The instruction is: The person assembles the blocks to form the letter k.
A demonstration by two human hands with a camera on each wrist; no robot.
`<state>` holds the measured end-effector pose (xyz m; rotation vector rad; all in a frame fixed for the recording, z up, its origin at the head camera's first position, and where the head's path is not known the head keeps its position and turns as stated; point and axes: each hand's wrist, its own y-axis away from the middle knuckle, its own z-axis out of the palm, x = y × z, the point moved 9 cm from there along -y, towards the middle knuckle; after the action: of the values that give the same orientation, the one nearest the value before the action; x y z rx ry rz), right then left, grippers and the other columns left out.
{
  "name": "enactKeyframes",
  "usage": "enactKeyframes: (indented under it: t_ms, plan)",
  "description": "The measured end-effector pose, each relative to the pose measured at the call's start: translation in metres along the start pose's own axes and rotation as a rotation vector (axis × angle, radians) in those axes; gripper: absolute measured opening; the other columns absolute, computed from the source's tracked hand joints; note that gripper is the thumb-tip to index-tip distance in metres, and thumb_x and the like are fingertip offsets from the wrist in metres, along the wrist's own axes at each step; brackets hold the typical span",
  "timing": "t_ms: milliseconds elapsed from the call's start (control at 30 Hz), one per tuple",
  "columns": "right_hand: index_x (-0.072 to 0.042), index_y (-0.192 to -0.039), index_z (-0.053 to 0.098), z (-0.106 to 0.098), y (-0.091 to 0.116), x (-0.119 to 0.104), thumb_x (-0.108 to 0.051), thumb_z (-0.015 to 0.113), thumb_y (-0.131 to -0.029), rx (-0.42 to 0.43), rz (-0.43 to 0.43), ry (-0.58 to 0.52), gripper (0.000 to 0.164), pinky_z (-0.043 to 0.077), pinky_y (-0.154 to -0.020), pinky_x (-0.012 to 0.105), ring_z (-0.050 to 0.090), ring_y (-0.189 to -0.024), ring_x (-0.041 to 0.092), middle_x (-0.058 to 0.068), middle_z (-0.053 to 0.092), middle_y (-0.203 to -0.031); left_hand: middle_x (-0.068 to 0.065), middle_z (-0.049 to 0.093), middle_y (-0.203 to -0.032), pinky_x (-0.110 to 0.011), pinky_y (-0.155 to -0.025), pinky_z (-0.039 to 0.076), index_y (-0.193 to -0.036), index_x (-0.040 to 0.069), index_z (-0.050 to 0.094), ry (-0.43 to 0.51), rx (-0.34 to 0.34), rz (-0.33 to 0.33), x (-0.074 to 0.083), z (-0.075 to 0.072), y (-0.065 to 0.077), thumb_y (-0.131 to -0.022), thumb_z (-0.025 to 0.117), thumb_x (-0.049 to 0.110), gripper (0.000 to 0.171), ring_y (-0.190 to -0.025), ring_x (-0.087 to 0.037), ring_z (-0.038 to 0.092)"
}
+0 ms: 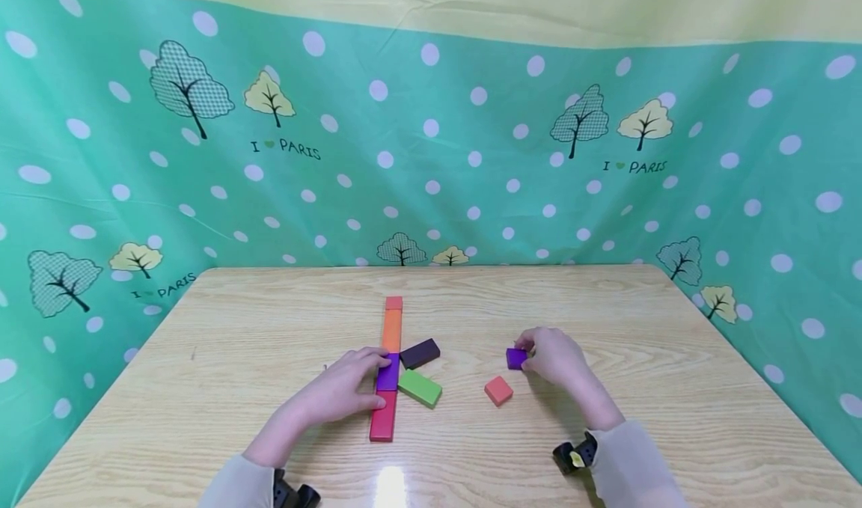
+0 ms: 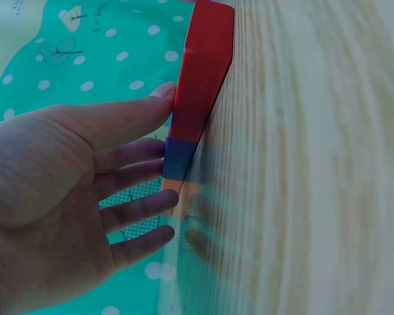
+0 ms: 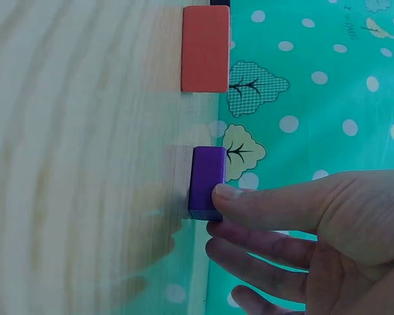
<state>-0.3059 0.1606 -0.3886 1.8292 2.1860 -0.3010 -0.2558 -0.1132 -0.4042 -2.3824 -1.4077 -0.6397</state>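
Note:
A straight row of blocks runs away from me: a red block (image 1: 383, 418) nearest, a purple block (image 1: 387, 374), an orange block (image 1: 392, 331) and a small coral block (image 1: 393, 303) at the far end. My left hand (image 1: 342, 388) rests along the row's left side, fingers extended and spread, with the thumb at the red block in the left wrist view. To the right, my right hand (image 1: 554, 355) pinches a small purple block (image 3: 207, 178) between thumb and fingers, low at the table. A coral square block (image 1: 499, 390) lies just left of that hand.
Right of the row lie a black block (image 1: 420, 353) and a green block (image 1: 420, 388), both angled and close against it. The wooden table (image 1: 269, 313) ends at a green dotted curtain (image 1: 431, 156) at the back and sides.

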Motion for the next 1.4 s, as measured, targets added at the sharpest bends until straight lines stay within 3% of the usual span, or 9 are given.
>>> enactKeyframes:
  t_ms: [733,1400]
  plan:
    - [-0.011,-0.095,0.069,0.004,-0.001,-0.011,-0.008,0.073,-0.071,0.039,-0.029,-0.010,0.025,0.050,-0.072,0.040,0.061,-0.083,0.023,0.008,0.066,-0.096,-0.013,0.045,-0.135,-0.049,-0.102,0.036,-0.124,0.002,0.052,0.002,0.000,0.000,0.003,-0.002,0.001,-0.077,0.071,0.027,0.056,-0.123,-0.035,0.041]
    - [-0.011,-0.093,0.070,0.005,-0.004,-0.022,-0.009,0.075,-0.070,0.038,-0.043,-0.004,0.024,0.050,-0.070,0.037,0.061,-0.081,0.021,0.006,0.067,-0.090,-0.012,0.044,-0.136,-0.048,-0.102,0.035,-0.126,0.003,0.050,-0.003,0.010,-0.011,-0.002,0.000,0.001,-0.077,0.071,0.027,0.058,-0.124,-0.033,0.041]
